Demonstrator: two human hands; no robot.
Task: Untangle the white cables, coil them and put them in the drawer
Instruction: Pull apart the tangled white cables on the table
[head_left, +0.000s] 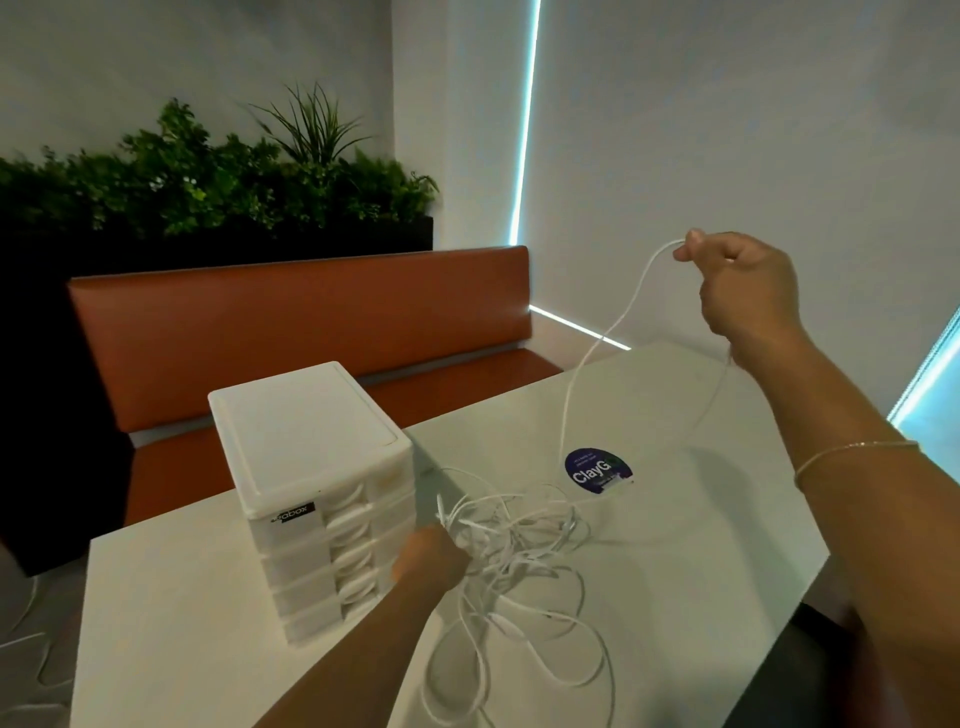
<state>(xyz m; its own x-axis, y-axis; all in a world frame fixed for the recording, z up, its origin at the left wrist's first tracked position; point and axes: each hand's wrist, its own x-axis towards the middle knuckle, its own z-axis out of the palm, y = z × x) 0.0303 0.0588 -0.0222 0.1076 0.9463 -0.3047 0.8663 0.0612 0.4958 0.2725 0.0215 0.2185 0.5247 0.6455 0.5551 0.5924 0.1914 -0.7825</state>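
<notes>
A tangle of thin white cables (511, 561) lies on the white table (701, 545), its loops spreading toward the near edge. My left hand (428, 558) is closed on the tangle's left side, just right of the drawer unit. Raised high at the right, my right hand (737, 283) pinches one white cable strand (597, 348); that strand curves down from the fingers to the tangle. A small white plastic drawer unit (311, 493) with several shut drawers stands on the table's left part.
A round dark-blue sticker (597, 470) sits on the table beyond the tangle. An orange upholstered bench (301, 332) runs behind the table, with a black planter of green plants (208, 182) above it. White blinds cover the wall at right.
</notes>
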